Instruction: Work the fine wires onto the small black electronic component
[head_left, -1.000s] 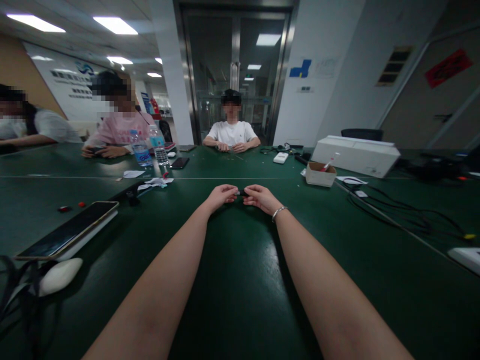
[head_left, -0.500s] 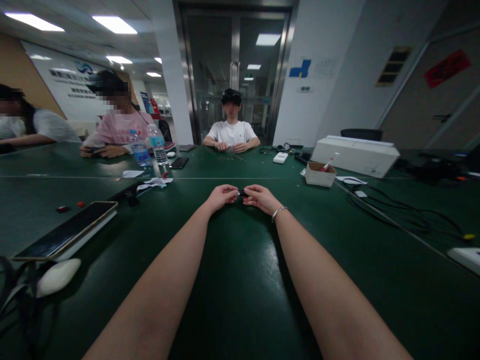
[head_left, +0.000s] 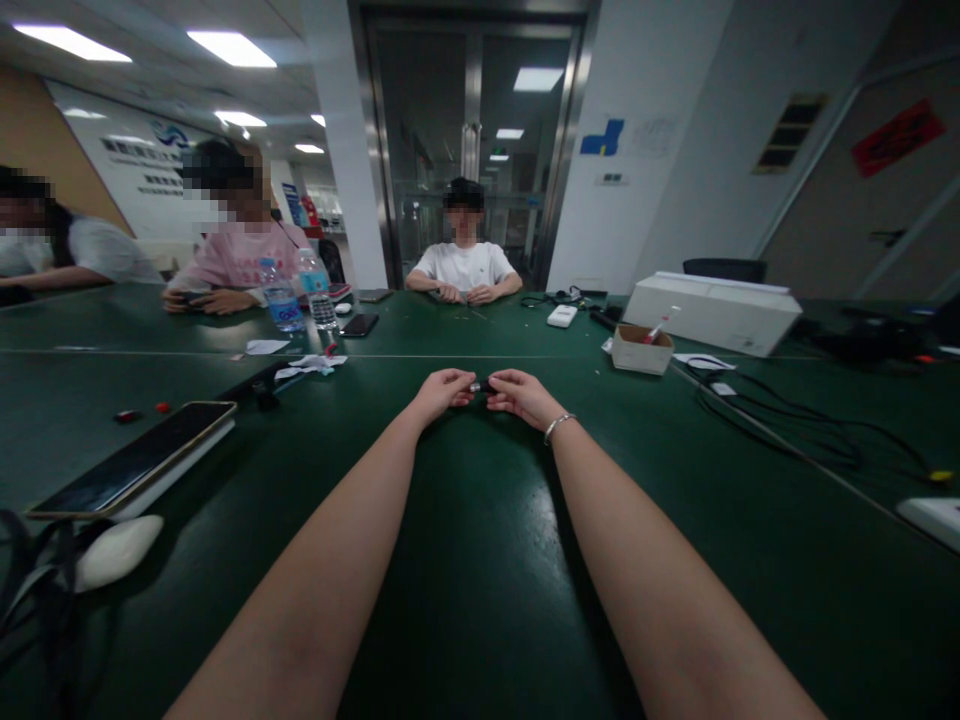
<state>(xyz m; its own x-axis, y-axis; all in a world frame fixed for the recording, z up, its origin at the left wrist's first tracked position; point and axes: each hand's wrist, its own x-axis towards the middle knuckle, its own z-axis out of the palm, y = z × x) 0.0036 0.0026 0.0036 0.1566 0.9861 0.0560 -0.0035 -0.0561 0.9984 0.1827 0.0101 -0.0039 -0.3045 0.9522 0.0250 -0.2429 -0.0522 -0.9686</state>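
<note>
1. Writing: the wall sign (head_left: 127, 150) at far left carries a blue swirl logo above dark lettering, too blurred for you to read. The front bottle (head_left: 282, 298) has a blue-purple label with pale letters you can't make out reliably; the bottle beside it (head_left: 316, 292) has a light-blue label. Fine marks on the end of the large white box (head_left: 712, 310) are too small to read, and so are the dark marks on the red paper (head_left: 898, 137) at upper right.

2. The small piece (head_left: 478, 387) is short, with a shiny silvery part towards your left and a black part towards your right. Your fingers hide much of it, so its full shape can't be told.

3. It sits between your two hands, over the green worktop (head_left: 480, 560), in front of you.

4. Your left hand (head_left: 442, 393) has its grip closed on the silvery side, thumb and fingers pinched together.

5. Your right hand (head_left: 521, 397) has its grip closed on the black side; a silver bracelet (head_left: 559, 428) circles that wrist.

6. To your left lies a large phone (head_left: 142, 458); to your right, the small open box (head_left: 641, 350) holds a red-and-white item (head_left: 660, 325). Across from you sits a person in white (head_left: 464, 265).
</note>
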